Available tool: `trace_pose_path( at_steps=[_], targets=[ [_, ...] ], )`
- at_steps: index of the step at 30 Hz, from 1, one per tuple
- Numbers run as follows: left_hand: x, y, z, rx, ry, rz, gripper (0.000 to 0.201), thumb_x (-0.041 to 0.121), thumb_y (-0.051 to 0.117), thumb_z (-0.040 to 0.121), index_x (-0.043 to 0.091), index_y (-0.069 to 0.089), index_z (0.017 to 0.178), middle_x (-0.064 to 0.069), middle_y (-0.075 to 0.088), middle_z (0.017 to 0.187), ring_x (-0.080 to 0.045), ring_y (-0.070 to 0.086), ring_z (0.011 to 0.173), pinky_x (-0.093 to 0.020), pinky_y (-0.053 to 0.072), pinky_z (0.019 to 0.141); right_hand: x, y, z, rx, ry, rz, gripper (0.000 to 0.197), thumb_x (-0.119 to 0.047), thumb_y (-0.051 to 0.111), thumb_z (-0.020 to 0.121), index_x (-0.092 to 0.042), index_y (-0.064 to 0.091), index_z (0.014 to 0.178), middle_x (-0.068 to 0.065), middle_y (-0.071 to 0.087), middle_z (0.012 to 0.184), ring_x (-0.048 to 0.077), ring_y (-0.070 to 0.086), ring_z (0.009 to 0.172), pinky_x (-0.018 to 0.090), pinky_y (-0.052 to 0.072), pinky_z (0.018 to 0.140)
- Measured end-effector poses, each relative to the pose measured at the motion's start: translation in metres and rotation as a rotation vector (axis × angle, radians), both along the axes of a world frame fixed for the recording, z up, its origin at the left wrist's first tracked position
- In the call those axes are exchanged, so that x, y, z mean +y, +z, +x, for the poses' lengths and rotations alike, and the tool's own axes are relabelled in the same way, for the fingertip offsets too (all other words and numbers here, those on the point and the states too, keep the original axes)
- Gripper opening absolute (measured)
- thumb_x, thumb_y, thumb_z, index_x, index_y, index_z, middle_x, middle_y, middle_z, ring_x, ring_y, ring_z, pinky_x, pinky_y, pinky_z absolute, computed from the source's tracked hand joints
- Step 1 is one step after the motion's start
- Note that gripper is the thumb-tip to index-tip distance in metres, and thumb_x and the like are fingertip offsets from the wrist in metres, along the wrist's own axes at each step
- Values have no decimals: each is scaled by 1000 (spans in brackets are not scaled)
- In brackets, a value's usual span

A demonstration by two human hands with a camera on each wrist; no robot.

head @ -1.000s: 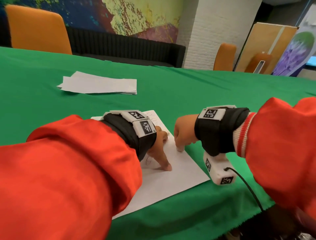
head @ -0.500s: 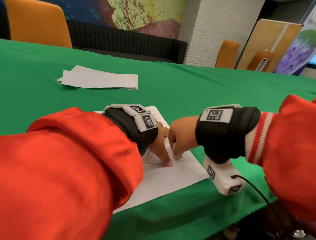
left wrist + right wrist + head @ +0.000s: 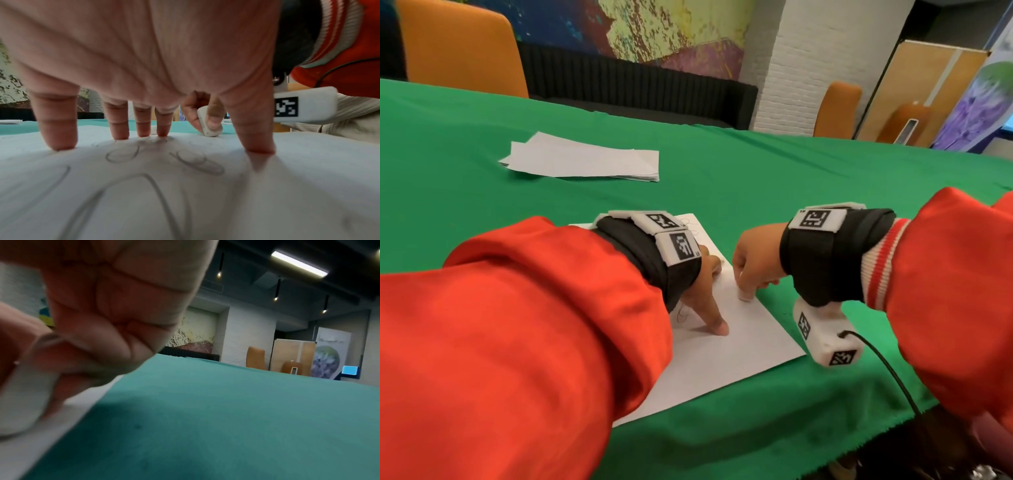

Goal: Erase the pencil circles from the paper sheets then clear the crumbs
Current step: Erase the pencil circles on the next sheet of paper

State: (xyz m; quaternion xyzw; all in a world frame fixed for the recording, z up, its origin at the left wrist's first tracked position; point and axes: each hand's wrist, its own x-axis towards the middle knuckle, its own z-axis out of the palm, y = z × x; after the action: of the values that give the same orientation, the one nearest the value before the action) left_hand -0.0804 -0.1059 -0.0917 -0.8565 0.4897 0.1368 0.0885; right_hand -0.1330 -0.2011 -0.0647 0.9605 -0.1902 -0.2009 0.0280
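Erasing on the paper sheet.
Left hand presses spread fingers flat; right hand pinches the eraser near the sheet's edge.

A green cloth covers the desk, with a white paper sheet bearing grey pencil circles. The sleeves are orange-red, one cuff striped red and cream; the eraser is white.

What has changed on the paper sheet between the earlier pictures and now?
The right hand, which pinches the eraser, has moved along the paper sheet: first toward the left hand, then back to the sheet's right edge. The left hand stayed spread, pressing the sheet down. The pencil circles beneath it and the paper stack are unchanged.
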Motion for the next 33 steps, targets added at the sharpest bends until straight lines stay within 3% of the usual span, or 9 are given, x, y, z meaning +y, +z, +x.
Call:
trace_pose_path(
  at_steps=[4, 8, 11, 16, 20, 24, 27, 30, 33],
  targets=[
    [-2, 3, 0, 24, -14, -29, 75, 55, 64, 81, 24, 34, 143, 0, 39, 142, -19, 39, 128, -23, 27, 77, 15, -5, -4, 54, 94, 52, 21, -25, 72, 77, -13, 70, 94, -6, 58, 65, 9, 52, 56, 16, 40, 51],
    [1, 0, 0, -5, -6, -7, 89, 62, 66, 75, 21, 28, 145, -3, 33, 145, -22, 40, 128, -30, 33, 97, -7, -2, 4, -2, 7, 4, 26, -25, 72, 78, -8, 71, 97, -2, 61, 69, 8, 50, 51, 16, 42, 51],
    [0, -1, 1, -5, -7, 2, 90, 62, 67, 74, 21, 30, 144, -2, 33, 145, -23, 40, 127, -30, 32, 95, -28, 0, 8, -42, -74, 95, 23, -23, 74, 77, -7, 72, 93, -3, 60, 61, 8, 51, 51, 17, 46, 55],
    [-1, 1, 5, -11, -17, 18, 90, 65, 67, 72, 21, 32, 142, -3, 37, 142, -25, 42, 124, -33, 34, 95, -39, 11, 6, -230, -105, 353, 13, -15, 76, 75, -18, 65, 68, -6, 59, 55, 2, 52, 44, 11, 43, 46],
    [-1, -1, 5, 0, -15, 8, 89, 64, 67, 72, 24, 30, 143, -2, 34, 142, -24, 40, 125, -32, 32, 91, -24, 7, 6, -113, 1, 174, 13, -27, 76, 76, -23, 63, 77, -8, 61, 64, 1, 54, 51, 13, 41, 52],
    [-1, -1, 4, 2, -16, -4, 87, 61, 65, 76, 23, 28, 144, -3, 35, 142, -23, 40, 126, -30, 33, 94, -8, -2, 5, -99, 131, 19, 19, -30, 70, 79, -27, 56, 68, -10, 55, 65, 7, 49, 59, 17, 36, 52],
    [-1, 0, 3, -15, -21, 1, 89, 62, 65, 76, 22, 27, 146, -4, 34, 143, -24, 40, 128, -31, 33, 97, -3, 0, -5, -50, 186, 11, 4, -28, 68, 82, -27, 64, 81, -12, 55, 67, 6, 48, 61, 15, 37, 55],
    [-1, -1, 3, -32, -18, 23, 94, 65, 65, 74, 22, 25, 147, -2, 32, 146, -24, 39, 128, -33, 33, 100, -4, 4, -14, 70, 161, 52, 11, -31, 72, 79, -28, 70, 89, -5, 68, 82, 7, 54, 65, 18, 43, 63],
    [-1, 0, 3, -25, -15, 31, 92, 65, 65, 74, 23, 27, 146, -1, 33, 145, -24, 40, 128, -33, 33, 98, -7, 4, -9, -41, 142, 34, 15, -32, 71, 79, -25, 70, 93, -4, 68, 86, 11, 56, 73, 21, 44, 67]
  ],
)
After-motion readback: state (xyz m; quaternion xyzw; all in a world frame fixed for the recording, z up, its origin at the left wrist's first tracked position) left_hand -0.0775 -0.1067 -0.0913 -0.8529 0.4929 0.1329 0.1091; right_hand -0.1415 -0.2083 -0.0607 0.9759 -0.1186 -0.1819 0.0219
